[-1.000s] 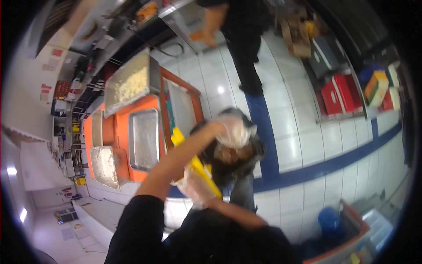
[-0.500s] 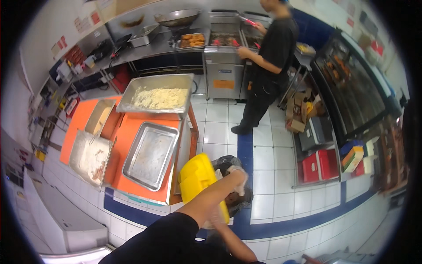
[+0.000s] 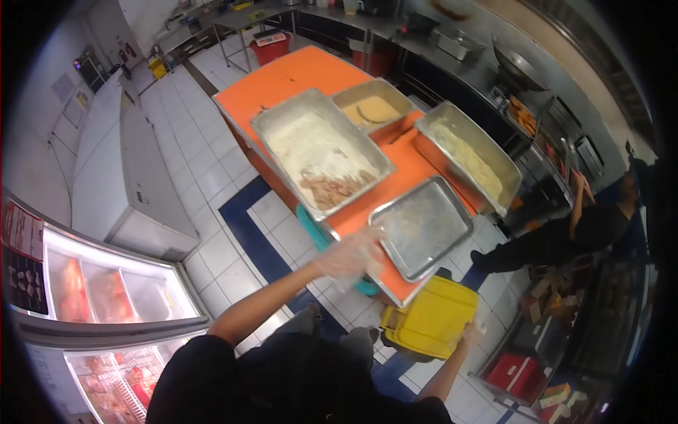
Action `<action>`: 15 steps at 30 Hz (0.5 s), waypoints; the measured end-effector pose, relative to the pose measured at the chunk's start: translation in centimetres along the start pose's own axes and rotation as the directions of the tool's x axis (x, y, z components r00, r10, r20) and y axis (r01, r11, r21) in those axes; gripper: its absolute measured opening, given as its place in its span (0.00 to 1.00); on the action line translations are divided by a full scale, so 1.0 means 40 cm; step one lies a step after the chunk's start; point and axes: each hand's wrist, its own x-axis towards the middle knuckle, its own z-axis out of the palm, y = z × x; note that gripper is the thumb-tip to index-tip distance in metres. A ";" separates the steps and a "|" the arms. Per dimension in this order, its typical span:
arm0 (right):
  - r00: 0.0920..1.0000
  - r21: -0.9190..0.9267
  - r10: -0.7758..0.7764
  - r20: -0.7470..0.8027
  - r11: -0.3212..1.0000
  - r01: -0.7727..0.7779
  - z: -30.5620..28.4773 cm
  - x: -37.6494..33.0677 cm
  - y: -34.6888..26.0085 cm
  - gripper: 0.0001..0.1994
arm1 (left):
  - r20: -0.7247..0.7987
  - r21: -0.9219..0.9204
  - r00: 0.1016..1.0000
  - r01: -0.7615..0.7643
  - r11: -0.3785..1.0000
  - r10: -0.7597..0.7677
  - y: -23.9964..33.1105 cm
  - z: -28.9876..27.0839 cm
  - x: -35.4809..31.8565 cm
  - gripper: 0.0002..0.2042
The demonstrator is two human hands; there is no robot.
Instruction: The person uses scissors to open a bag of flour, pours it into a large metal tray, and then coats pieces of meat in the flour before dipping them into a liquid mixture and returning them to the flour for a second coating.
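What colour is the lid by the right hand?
The lid is yellow, clearest in the head view.

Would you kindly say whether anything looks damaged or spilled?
Nothing clearly stands out: the shallow rectangular silver metal tray lies flat on the orange table, the yellow plastic lid looks undamaged, and no spill is obvious.

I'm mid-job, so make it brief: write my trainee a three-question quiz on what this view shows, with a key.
1. Multiple choice: Which of the person's hands is at the edge of the yellow lid?
A) the left
B) the right

2. True or false: Besides white powder, the deep pan holds brownish pieces.

3. Fill in the blank: The tabletop beneath that pan is coloured ____.

Key:
1. B: the right hand is at the lid's edge.
2. True: the pieces lie toward the pan's end nearer the person.
3. orange
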 end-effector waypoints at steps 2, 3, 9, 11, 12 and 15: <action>0.995 0.065 0.007 0.099 0.998 -0.014 0.110 -0.101 -0.055 0.29 | -0.264 -0.054 0.949 0.166 0.985 -0.175 0.032 -0.191 -0.118 0.41; 0.986 0.090 -0.006 0.166 0.996 -0.009 0.181 -0.164 -0.090 0.29 | -0.342 0.063 0.933 0.141 0.988 -0.111 0.033 -0.275 -0.148 0.40; 0.830 0.193 -0.103 0.548 0.981 -0.006 0.614 -0.490 -0.322 0.30 | -0.563 -0.027 0.783 0.301 0.953 -0.263 -0.002 -0.632 -0.045 0.35; 0.764 0.152 -0.104 0.636 0.988 0.008 0.763 -0.609 -0.418 0.28 | -0.554 0.020 0.758 0.426 0.904 -0.345 -0.067 -0.732 0.033 0.33; 0.689 0.149 -0.116 0.715 0.989 0.013 0.848 -0.637 -0.418 0.28 | -0.551 0.056 0.728 0.519 0.853 -0.407 -0.120 -0.784 0.069 0.32; 0.378 -0.072 -0.008 0.926 0.978 0.197 1.070 -0.736 -0.474 0.28 | -0.443 0.210 0.794 0.543 0.813 -0.416 -0.329 -0.978 0.110 0.37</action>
